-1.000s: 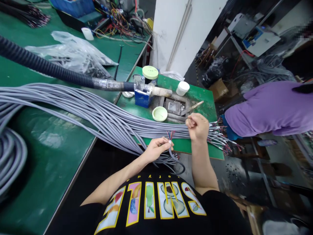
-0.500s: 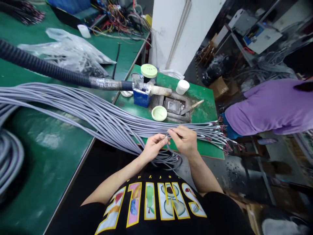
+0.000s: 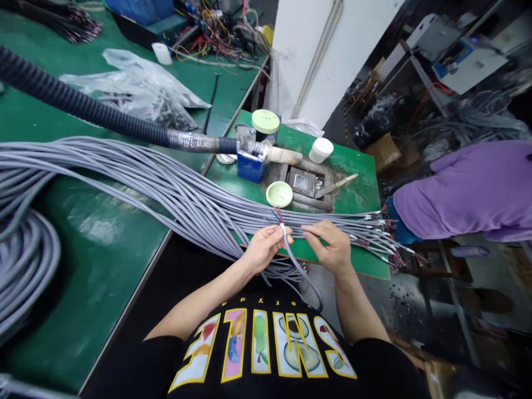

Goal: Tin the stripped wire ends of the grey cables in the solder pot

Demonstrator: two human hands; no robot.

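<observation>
Drooping by the near table edge (image 3: 366,266), one cable (image 3: 294,259) is pinched by the left hand (image 3: 264,247); the right hand (image 3: 333,246) is unclenched.

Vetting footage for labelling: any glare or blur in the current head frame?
Head view: pale glare on glossy green tabletop; head view: coiled grey cable looks soft at left edge; head view: thin red and blue wires above the left hand visible, fine detail blurry.
</observation>
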